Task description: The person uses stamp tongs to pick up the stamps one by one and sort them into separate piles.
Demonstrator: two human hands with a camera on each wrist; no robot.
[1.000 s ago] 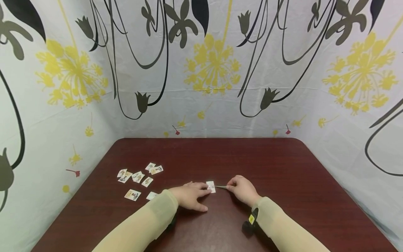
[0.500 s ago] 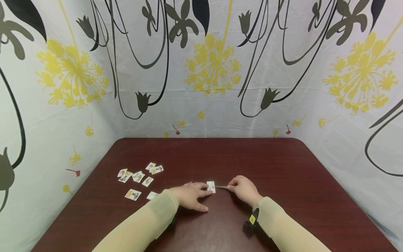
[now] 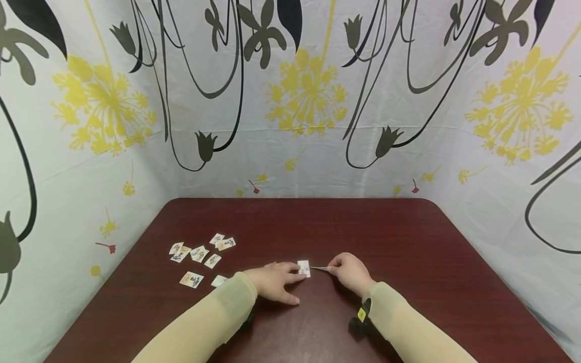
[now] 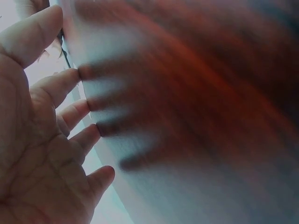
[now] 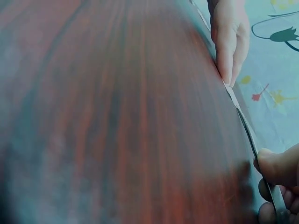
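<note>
White card (image 3: 306,265) on dark red table (image 3: 363,227), touched by left hand (image 3: 275,282), fingers extended
Right hand (image 3: 350,274) pinches a thin tool (image 3: 320,268), tip at the card's right edge; scattered cards (image 3: 199,254) lie leftward, left sleeve (image 3: 213,317) partly covering the nearest

Dark red-brown table (image 3: 363,227), wood grain, rounded far corners, shine along the near part. White fabric backdrop (image 3: 322,176) stands behind it and along both sides, faint horizontal crease across the back. Print on the fabric: big yellow flower heads (image 3: 308,88), grey tulips (image 3: 206,147) on curving dark stems, grey petalled blooms (image 3: 263,35), black leaves (image 3: 291,22), small red sprigs (image 3: 255,190) and yellow sprigs (image 3: 290,165) lower down.
</note>
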